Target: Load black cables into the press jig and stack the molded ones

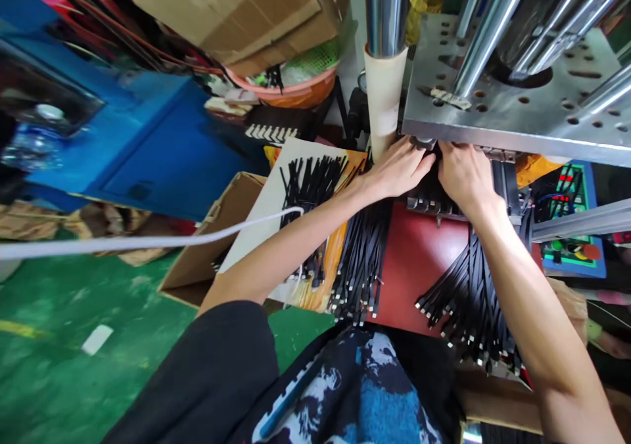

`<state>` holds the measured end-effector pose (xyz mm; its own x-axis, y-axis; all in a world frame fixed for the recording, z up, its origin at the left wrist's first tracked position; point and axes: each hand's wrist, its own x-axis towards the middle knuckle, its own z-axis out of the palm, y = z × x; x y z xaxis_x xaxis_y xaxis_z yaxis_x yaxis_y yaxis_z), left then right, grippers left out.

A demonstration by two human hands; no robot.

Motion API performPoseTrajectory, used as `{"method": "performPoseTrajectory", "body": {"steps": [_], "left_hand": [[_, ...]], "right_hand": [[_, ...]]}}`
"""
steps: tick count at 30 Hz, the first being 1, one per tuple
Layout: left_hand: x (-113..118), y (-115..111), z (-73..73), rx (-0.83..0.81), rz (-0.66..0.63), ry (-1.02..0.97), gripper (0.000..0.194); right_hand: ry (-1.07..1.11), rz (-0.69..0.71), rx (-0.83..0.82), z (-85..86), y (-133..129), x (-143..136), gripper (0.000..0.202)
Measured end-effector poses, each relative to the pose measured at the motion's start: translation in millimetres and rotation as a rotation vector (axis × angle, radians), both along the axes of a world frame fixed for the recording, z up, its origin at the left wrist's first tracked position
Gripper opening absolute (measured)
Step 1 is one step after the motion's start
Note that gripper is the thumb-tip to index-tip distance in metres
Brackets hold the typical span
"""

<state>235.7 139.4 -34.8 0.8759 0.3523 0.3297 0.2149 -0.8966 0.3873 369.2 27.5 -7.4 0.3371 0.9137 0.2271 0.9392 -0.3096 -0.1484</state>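
Note:
My left hand (400, 169) reaches in under the front edge of a drilled steel plate (497, 112). Its fingers are bent together with the thumb alongside, and whatever they hold is hidden. Close by on the right, my right hand (463, 173) curls at the same edge, its fingertips out of sight below the plate. Both are over a dark metal fixture (434, 201) on a red surface (414, 260). Black cables with metal plugs lie in bundles: one bundle (362, 253) left of the fixture, another bundle (476, 293) fanned out beneath my right forearm.
More black cables (315, 181) rest on a white board (261, 214) at left. A pale sleeved column (384, 96) stands beside my left hand. A white cord (148, 242) crosses my left arm. Beyond are an open carton (197, 253), a blue cabinet (142, 135) and a blue tray (596, 234).

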Motion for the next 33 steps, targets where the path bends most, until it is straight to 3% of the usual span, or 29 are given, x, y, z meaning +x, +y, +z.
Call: {"method": "performPoseTrajectory", "body": {"steps": [2, 5, 7, 10, 13, 15, 17, 20, 23, 25, 29, 33], "left_hand": [[-48.0, -34.7, 7.0, -0.110, 0.012, -0.071, 0.044], [-129.6, -94.6, 19.9, -0.430, 0.054, -0.024, 0.034], [-173.8, -126.5, 28.0, -0.679, 0.104, 0.072, 0.028], [-214.2, -155.9, 34.9, -0.845, 0.197, 0.219, 0.029], [-227.1, -176.7, 28.8, -1.032, 0.185, 0.378, 0.038], [-221.8, -193.9, 14.5, -1.313, 0.099, 0.390, 0.053], [-206.4, -213.7, -5.3, -1.681, 0.076, 0.170, 0.065], [-177.7, -239.0, -28.8, -2.093, 0.253, -0.315, 0.052], [-165.3, -248.0, -28.1, -2.087, 0.294, -0.450, 0.038], [-169.5, -245.4, -16.0, -1.920, 0.202, -0.332, 0.039], [-183.6, -235.0, 3.8, -1.570, 0.087, 0.011, 0.046], [-179.8, -229.8, -10.0, -1.384, 0.083, 0.160, 0.048]], "right_hand": [[0.016, -0.091, 0.027, -0.6, -52.5, -46.2, 0.038], [0.173, 0.008, -0.163, -22.9, -125.4, -123.3, 0.021], [0.276, 0.069, -0.282, -46.4, -149.5, -160.9, 0.011], [0.360, 0.102, -0.314, -72.8, -156.5, -181.4, 0.010], [0.438, 0.071, -0.164, -73.5, -169.1, -173.7, 0.013], [0.533, 0.063, -0.052, -62.7, -192.2, -167.4, 0.012], [0.633, 0.079, 0.007, -48.8, -223.0, -165.6, 0.012], [0.800, 0.164, -0.093, -31.8, -266.9, -166.8, 0.012], [0.990, 0.270, -0.387, -28.2, -289.6, -162.1, 0.011], [1.008, 0.141, -0.480, -35.7, -289.6, -155.5, 0.023], [0.600, -0.332, -0.359, -63.6, -268.1, -147.2, 0.043], [0.402, -0.360, -0.334, -81.3, -253.7, -147.0, 0.034]]}}
